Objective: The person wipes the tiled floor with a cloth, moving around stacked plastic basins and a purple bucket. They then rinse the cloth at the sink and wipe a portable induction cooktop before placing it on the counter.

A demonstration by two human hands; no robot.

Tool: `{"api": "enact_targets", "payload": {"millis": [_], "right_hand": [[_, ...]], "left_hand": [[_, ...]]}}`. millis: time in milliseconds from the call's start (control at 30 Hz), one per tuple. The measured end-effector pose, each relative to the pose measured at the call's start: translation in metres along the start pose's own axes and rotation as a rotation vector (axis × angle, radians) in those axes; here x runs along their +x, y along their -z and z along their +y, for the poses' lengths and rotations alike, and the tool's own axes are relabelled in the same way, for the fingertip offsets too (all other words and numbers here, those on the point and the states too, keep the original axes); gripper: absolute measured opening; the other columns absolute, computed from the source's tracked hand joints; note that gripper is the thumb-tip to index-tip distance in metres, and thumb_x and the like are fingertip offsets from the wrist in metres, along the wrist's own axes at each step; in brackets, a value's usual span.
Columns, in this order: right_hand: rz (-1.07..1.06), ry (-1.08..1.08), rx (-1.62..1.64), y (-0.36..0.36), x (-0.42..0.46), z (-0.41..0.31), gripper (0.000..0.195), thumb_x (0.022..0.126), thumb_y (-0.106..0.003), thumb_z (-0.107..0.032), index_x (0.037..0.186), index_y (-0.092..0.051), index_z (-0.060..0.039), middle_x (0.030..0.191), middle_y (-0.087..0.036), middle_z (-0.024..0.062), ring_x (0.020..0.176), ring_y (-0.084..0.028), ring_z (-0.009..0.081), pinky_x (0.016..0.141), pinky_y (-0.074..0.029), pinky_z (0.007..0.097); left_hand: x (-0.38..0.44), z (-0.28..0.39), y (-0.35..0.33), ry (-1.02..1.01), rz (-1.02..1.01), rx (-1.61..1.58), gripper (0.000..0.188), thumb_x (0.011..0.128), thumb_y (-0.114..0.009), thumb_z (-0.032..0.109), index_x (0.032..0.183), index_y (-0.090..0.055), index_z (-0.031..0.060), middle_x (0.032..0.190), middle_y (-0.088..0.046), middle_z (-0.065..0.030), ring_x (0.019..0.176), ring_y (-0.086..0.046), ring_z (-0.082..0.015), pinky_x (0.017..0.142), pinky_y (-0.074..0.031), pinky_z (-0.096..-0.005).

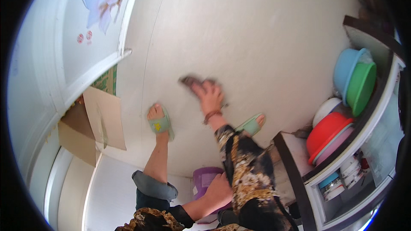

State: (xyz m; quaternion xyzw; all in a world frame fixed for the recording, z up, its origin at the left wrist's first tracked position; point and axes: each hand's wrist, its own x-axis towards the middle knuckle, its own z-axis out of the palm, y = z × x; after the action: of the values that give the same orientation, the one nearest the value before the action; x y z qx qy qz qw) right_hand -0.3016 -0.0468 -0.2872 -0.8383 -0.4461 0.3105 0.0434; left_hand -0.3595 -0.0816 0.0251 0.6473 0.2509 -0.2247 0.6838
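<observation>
My right hand point(211, 98) presses a dark brown cloth point(192, 82) onto the pale floor, fingers spread over it; both are a little blurred. A reddish-brown bracelet circles that wrist, below a black and gold patterned sleeve point(249, 166). My left hand point(219, 191) is bent inward in front of a purple plastic bucket point(201, 177). Its fingers are curled and partly hidden behind the right sleeve, so whether they grip something does not show. My feet, in light green slippers point(159, 123), stand on either side of my right hand.
On the left stand a white door panel point(93, 48) with a flower print and an open cardboard box point(104, 118). A dark-edged cabinet point(293, 179) on the right holds stacked basins, including a blue one point(345, 70), a green one point(361, 85) and a red one point(326, 134).
</observation>
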Motion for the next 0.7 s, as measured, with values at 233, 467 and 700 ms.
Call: {"api": "enact_targets", "payload": {"millis": [233,467,700], "right_hand": [[0.028,0.02,0.455,0.043,0.006,0.028,0.065,0.077,-0.063,0.0,0.133,-0.062,-0.0326,0.137,-0.049,0.008,0.125,-0.044,0.036,0.109,-0.036,0.0497],[0.13,-0.552,0.513,0.136,0.186,0.161,0.066,0.084,-0.057,-0.007,0.147,-0.049,-0.0259,0.147,-0.042,0.0197,0.134,-0.046,0.04,0.113,-0.04,0.0455],[0.193,-0.271,-0.126,0.032,0.099,0.0,0.064,0.088,-0.062,-0.004,0.14,-0.052,-0.0403,0.15,-0.038,0.004,0.132,-0.036,0.036,0.1,-0.041,0.0548]], "left_hand": [[0.01,-0.001,0.006,-0.053,-0.3,0.28,0.034,0.096,-0.055,0.028,0.122,-0.062,0.0068,0.122,-0.061,-0.0142,0.109,-0.06,-0.0363,0.091,-0.048,-0.047],[-0.003,0.011,0.022,-0.19,-0.05,0.389,0.022,0.088,-0.061,0.02,0.106,-0.063,0.0084,0.102,-0.059,-0.0093,0.097,-0.059,-0.0294,0.075,-0.048,-0.0424],[-0.014,0.001,0.001,-0.204,0.214,-0.06,0.027,0.083,-0.06,0.02,0.103,-0.067,0.004,0.1,-0.061,-0.0101,0.09,-0.055,-0.0313,0.074,-0.041,-0.0435]]}}
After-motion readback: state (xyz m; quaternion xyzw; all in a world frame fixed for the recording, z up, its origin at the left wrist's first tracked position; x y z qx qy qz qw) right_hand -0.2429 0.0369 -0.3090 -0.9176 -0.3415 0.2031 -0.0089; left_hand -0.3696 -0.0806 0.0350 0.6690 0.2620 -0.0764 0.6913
